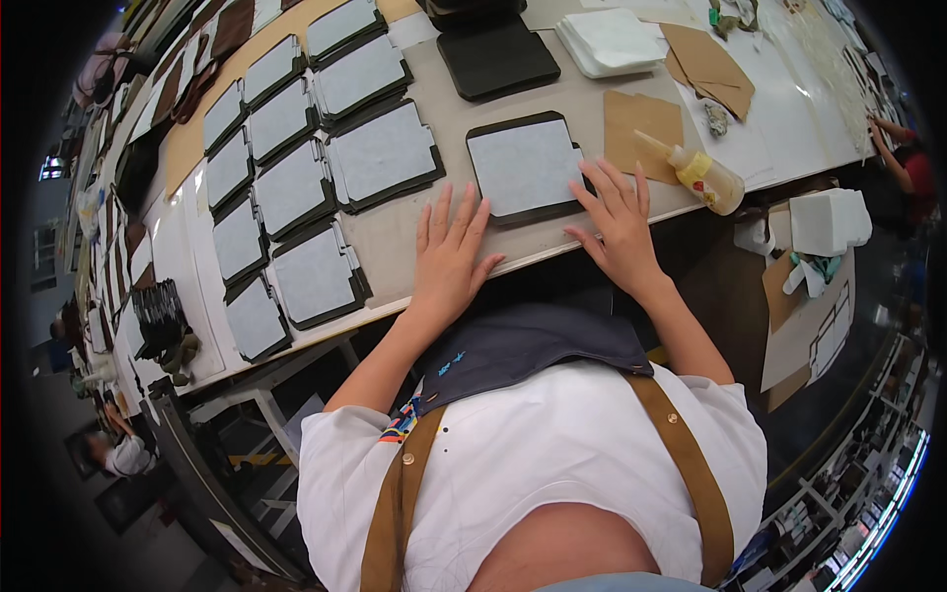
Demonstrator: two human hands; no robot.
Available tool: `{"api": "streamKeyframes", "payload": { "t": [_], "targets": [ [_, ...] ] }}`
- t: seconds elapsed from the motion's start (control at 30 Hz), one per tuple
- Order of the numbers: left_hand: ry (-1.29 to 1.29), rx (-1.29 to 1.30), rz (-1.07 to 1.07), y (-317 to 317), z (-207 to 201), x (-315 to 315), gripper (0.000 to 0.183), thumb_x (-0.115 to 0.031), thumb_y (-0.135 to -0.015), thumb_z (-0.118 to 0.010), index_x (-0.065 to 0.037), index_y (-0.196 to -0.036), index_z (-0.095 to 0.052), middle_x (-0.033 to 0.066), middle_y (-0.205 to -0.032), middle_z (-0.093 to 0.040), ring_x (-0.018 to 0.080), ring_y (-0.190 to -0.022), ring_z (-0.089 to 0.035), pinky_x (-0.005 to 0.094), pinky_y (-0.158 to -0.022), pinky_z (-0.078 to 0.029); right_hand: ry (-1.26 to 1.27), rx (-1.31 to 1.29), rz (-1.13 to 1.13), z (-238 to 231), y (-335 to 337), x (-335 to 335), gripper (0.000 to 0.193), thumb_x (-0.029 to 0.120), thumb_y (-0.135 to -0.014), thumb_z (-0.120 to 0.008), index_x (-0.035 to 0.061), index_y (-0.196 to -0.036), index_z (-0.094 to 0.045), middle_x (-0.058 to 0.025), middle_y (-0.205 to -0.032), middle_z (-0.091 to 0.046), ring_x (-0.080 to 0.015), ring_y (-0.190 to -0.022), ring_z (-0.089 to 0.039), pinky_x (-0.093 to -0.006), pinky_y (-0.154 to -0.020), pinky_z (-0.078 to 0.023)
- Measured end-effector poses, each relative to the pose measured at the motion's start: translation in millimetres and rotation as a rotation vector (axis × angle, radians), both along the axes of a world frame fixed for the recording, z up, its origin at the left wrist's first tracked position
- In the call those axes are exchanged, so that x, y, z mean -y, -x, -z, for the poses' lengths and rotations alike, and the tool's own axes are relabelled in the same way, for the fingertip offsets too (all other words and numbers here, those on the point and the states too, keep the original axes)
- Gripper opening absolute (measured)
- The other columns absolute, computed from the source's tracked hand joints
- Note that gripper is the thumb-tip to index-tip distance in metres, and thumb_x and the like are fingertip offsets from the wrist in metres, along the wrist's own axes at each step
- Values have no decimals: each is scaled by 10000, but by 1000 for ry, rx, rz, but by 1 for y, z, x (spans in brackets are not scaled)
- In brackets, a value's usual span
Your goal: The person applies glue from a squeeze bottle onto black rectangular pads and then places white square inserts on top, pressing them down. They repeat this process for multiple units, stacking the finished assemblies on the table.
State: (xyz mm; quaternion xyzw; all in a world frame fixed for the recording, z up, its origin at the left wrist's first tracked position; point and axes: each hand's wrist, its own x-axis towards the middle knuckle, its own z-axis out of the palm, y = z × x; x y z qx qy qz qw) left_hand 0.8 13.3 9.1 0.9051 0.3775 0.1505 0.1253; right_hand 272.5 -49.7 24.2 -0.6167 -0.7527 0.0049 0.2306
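In front of me on the table lies a black flat panel with a pale grey-white sheet (523, 168) on top, leaving a dark border around it. My right hand (621, 222) is open, its fingertips touching the panel's right edge. To the left of the panel, my left hand (449, 247) is open with fingers stretched out on the tabletop, holding nothing. Close to my right hand are a brown paper sheet (631, 123) and a squeeze bottle (712, 183) with a long nozzle and yellowish contents, lying on its side.
Several similar panels (385, 153) lie in overlapping rows at the left. Behind the working panel are a stack of black pieces (498, 61) and a white stack (610, 41). Brown sheets (710, 69) lie at the far right. The table's front edge (395, 308) runs before my waist.
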Motion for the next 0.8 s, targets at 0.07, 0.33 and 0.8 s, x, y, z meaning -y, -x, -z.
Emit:
{"api": "streamKeyframes", "payload": {
  "t": [0.07,0.33,0.8],
  "targets": [
    [-16,60,-78,8,0,2,608,-284,-946,-660,-76,-1487,-477,137,-1622,-340,377,-1521,-232,533,-1215,-176,-8,-117,-72,-6,9,-12,454,216,-786,-816,100,-1191,-645,-56,-1312,-570,-282,-1321,-468,-577,-1230,-145],
    [-22,244,-193,18,-6,9,365,-170,-959,-640,-87,-1315,-639,142,-1497,-482,381,-1445,-346,538,-1162,-258,88,-155,-249,-12,4,-47,264,179,-745,-837,131,-939,-665,-18,-1072,-593,-239,-1143,-547,-585,-1232,-139],
    [423,641,-211,1,-4,1,267,-169,-987,-625,-80,-1232,-681,97,-1109,-701,238,-1021,-651,352,-857,-504,18,-93,-301,-19,10,-51,153,98,-784,-784,120,-882,-669,4,-985,-619,-216,-1054,-579,-557,-1216,-197]
  ]
}}
